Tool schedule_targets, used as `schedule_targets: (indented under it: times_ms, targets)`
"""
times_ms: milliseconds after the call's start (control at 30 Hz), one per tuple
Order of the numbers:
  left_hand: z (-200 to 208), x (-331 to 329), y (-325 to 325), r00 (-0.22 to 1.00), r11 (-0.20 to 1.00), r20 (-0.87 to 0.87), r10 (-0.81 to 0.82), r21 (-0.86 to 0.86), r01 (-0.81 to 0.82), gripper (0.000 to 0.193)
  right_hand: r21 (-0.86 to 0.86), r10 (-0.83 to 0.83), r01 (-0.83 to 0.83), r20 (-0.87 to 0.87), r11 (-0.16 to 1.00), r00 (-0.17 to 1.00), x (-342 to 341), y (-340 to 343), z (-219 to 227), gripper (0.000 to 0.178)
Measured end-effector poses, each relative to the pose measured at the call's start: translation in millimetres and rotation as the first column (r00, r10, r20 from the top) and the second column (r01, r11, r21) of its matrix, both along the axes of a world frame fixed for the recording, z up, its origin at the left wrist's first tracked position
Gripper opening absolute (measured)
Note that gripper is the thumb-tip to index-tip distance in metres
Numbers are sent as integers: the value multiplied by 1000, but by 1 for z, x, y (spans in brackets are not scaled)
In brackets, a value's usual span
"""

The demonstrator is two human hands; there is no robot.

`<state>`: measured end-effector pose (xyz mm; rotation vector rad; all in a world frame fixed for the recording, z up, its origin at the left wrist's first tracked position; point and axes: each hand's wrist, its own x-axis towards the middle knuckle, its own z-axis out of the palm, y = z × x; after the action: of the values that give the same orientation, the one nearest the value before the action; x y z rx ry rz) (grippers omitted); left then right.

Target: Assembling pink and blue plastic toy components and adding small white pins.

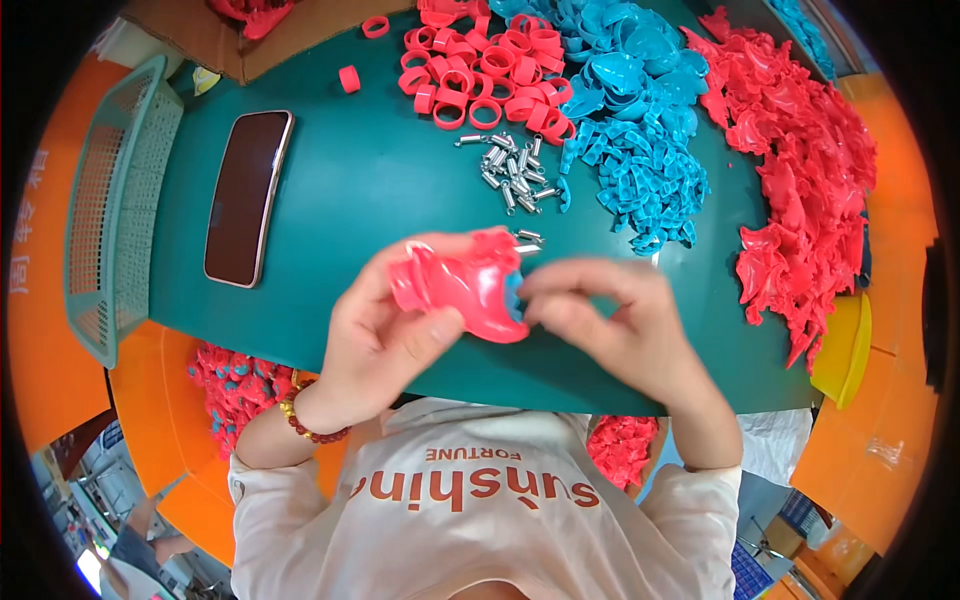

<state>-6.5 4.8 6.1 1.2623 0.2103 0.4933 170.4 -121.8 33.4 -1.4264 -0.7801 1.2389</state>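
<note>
While the left hand (375, 335) in the head view curls part-closed around a glossy red curved plastic shell (462, 290), the shell sits between both hands, its long axis slanting from a narrow, collared end by the left fingers down to a pointed lip toward the right hand (622, 318). The right thumb and fingers bunch nearly closed at a small blue plastic piece (514, 294) in the shell's end; with the blur, I cannot tell whether they grip it. Beyond the hands lie small silver metal coil springs (513, 172).
</note>
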Motion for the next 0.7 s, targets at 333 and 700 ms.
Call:
schedule_targets:
  times_ms: [333, 700]
  targets:
    - [5, 9, -1, 974, 873, -163, -159, -484, 61, 49, 260, -259, -54, 877, 964, -405, 135, 77, -7, 24]
    - [7, 7, 2, 974, 861, -138, -182, -500, 90, 54, 289, -281, 45, 869, 956, 406, 115, 55, 0, 18]
